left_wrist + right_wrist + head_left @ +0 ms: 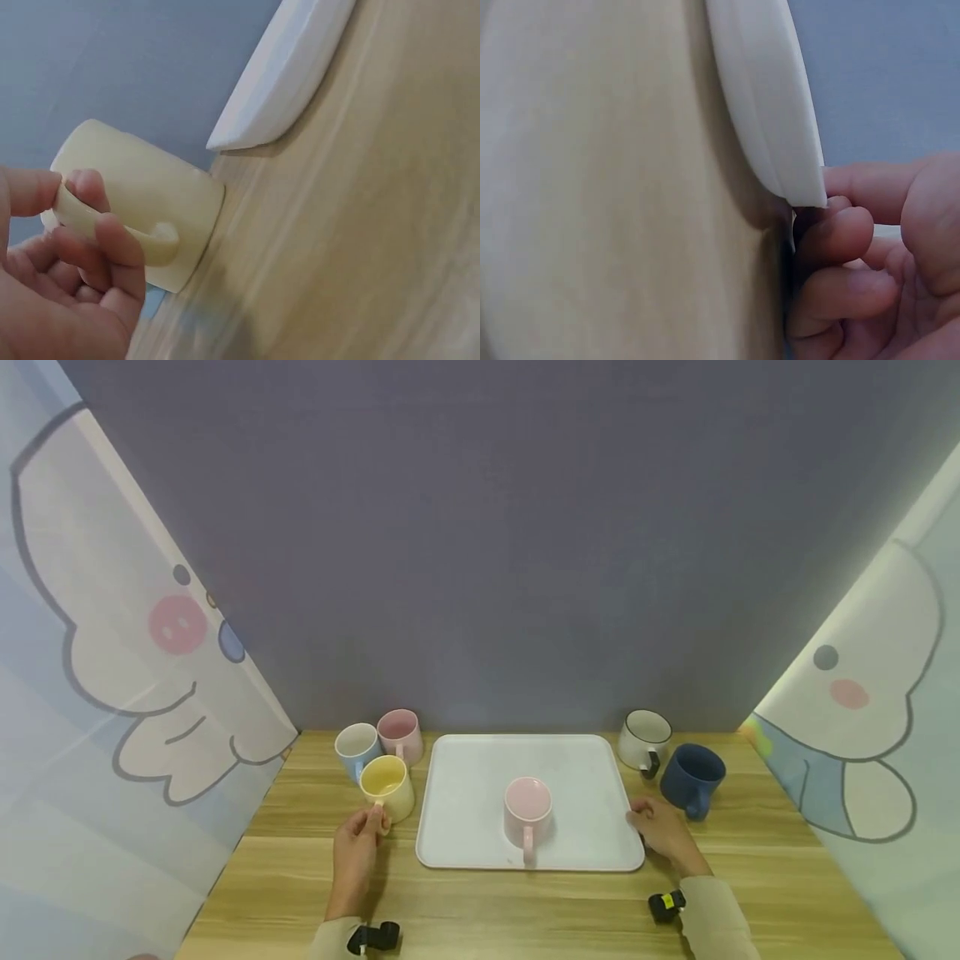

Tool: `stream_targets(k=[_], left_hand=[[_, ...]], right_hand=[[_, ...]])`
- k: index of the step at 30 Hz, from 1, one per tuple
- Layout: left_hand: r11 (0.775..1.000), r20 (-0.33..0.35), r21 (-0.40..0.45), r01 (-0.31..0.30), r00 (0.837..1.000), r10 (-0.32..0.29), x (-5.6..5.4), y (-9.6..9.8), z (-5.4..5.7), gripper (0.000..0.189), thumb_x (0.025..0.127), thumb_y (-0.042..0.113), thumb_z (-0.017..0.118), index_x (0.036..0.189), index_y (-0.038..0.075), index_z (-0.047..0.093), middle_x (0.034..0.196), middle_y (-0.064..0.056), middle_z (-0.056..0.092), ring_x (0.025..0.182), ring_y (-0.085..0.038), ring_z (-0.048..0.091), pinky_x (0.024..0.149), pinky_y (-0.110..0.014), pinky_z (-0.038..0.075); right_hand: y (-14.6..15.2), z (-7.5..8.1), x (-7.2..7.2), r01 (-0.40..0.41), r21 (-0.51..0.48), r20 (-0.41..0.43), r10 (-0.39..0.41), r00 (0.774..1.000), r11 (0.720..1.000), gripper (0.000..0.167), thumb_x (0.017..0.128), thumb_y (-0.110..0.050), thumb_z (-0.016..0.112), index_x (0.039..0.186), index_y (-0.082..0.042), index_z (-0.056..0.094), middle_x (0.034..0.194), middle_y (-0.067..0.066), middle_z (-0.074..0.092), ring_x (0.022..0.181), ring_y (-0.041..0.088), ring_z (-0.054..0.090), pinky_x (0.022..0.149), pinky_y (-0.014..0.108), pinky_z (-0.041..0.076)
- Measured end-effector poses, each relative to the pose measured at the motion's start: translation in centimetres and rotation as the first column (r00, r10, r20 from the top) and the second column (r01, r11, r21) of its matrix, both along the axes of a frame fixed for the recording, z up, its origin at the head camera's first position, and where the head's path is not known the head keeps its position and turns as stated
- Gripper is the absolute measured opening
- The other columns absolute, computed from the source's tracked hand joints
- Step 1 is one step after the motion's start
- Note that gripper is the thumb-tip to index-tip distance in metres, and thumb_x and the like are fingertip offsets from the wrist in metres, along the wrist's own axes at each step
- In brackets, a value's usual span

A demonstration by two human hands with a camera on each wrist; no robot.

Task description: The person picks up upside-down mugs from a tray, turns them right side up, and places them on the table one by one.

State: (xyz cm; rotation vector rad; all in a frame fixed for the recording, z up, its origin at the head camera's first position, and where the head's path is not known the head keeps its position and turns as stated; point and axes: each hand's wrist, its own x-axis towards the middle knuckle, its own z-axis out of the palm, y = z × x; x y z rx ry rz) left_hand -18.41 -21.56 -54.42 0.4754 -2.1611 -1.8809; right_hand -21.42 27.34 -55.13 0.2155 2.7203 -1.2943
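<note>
My left hand (pixel 357 852) grips the handle of a yellow mug (pixel 397 793), which stands upright on the table left of a white tray (pixel 465 810). In the left wrist view, the fingers curl through the mug's handle (pixel 150 244) and the thumb lies on top of it. At the tray's right edge, my right hand (pixel 663 831) pinches the rim, thumb above and curled fingers beneath, as the right wrist view shows. Upright on the tray, near its front edge, stands a pink mug (pixel 527 818) with its handle toward me.
Behind the yellow mug stand a light blue mug (pixel 352 756) and a darker pink mug (pixel 408 747). To the tray's right are a white mug with a black handle (pixel 637 747) and a dark blue mug (pixel 682 789). A grey wall (pixel 480 568) borders the wooden table (pixel 517 910) at the back.
</note>
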Motion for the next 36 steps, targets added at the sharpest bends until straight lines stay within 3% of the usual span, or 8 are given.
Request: stream_targets(k=[7,11,15,18,22,28,32,36], left_hand=[[0.989,0.014,-0.085,-0.117,0.993,0.119,0.2,0.6,1.0,0.029,0.102,0.026,0.063,0.105,-0.003,0.066,0.083,0.002,0.063,0.067,-0.006,0.054,0.061,-0.021,0.045],[0.953,-0.074,-0.178,-0.244,0.969,0.234,0.3,1.4,1.7,0.022,0.096,0.017,0.071,0.108,0.0,0.064,0.091,-0.005,0.065,0.068,-0.001,0.053,0.059,-0.017,0.045],[0.936,-0.187,-0.225,-0.27,0.955,0.23,0.3,3.2,2.7,0.012,0.092,0.006,0.073,0.099,-0.001,0.068,0.087,-0.012,0.067,0.064,0.0,0.05,0.057,-0.017,0.042],[0.958,-0.221,-0.236,-0.161,0.969,0.108,0.4,5.2,3.3,0.004,0.092,0.0,0.07,0.094,-0.001,0.072,0.082,-0.013,0.068,0.064,0.0,0.05,0.057,-0.017,0.042],[0.974,-0.184,-0.211,0.087,0.975,-0.127,0.7,8.3,3.4,0.01,0.095,0.001,0.066,0.092,0.002,0.075,0.077,-0.012,0.071,0.061,-0.003,0.053,0.057,-0.019,0.044],[0.902,-0.08,-0.191,0.387,0.91,-0.407,1.3,12.7,2.7,0.014,0.097,0.012,0.068,0.093,0.002,0.076,0.079,-0.009,0.075,0.062,-0.007,0.059,0.059,-0.02,0.05],[0.862,-0.033,-0.182,0.472,0.874,-0.485,1.5,14.8,2.2,0.013,0.095,0.017,0.072,0.093,0.005,0.077,0.081,-0.008,0.076,0.065,-0.005,0.06,0.06,-0.019,0.049],[0.851,-0.007,-0.164,0.498,0.862,-0.506,1.5,16.3,1.9,0.016,0.093,0.021,0.074,0.09,0.006,0.078,0.077,-0.005,0.074,0.064,-0.003,0.057,0.057,-0.019,0.047]], right_hand=[[0.0,0.3,0.2,-0.01,-0.047,0.005,0.011,1.0,0.999,0.029,0.099,-0.012,0.056,0.12,0.008,0.057,0.088,0.009,0.059,0.07,0.018,0.054,0.06,0.028,0.045],[0.0,0.3,0.2,-0.008,-0.056,0.011,0.009,1.0,0.998,0.029,0.1,-0.012,0.056,0.12,0.009,0.057,0.09,0.01,0.059,0.071,0.018,0.054,0.06,0.028,0.045],[0.0,0.4,0.2,-0.001,-0.059,0.016,0.002,1.0,0.998,0.029,0.099,-0.012,0.056,0.12,0.008,0.057,0.09,0.009,0.059,0.071,0.018,0.054,0.06,0.029,0.045],[0.0,0.4,0.3,0.002,-0.067,0.02,0.0,1.0,0.998,0.029,0.099,-0.013,0.056,0.12,0.008,0.057,0.088,0.008,0.058,0.07,0.018,0.054,0.06,0.028,0.044],[0.0,0.4,0.3,0.001,-0.072,0.02,0.0,1.0,0.997,0.028,0.1,-0.012,0.057,0.12,0.008,0.057,0.088,0.008,0.058,0.07,0.018,0.054,0.06,0.028,0.044],[0.0,0.3,0.3,0.002,-0.058,0.013,-0.002,1.0,0.998,0.028,0.1,-0.013,0.057,0.12,0.006,0.058,0.089,0.009,0.059,0.072,0.018,0.054,0.061,0.029,0.045],[0.0,0.2,0.2,0.005,-0.064,0.013,-0.004,1.0,0.998,0.028,0.1,-0.013,0.057,0.12,0.006,0.058,0.089,0.009,0.058,0.071,0.018,0.054,0.06,0.028,0.045],[0.0,0.2,0.3,0.008,-0.058,0.01,-0.007,1.0,0.998,0.03,0.1,-0.013,0.057,0.122,0.007,0.057,0.091,0.01,0.059,0.073,0.018,0.054,0.061,0.028,0.045]])
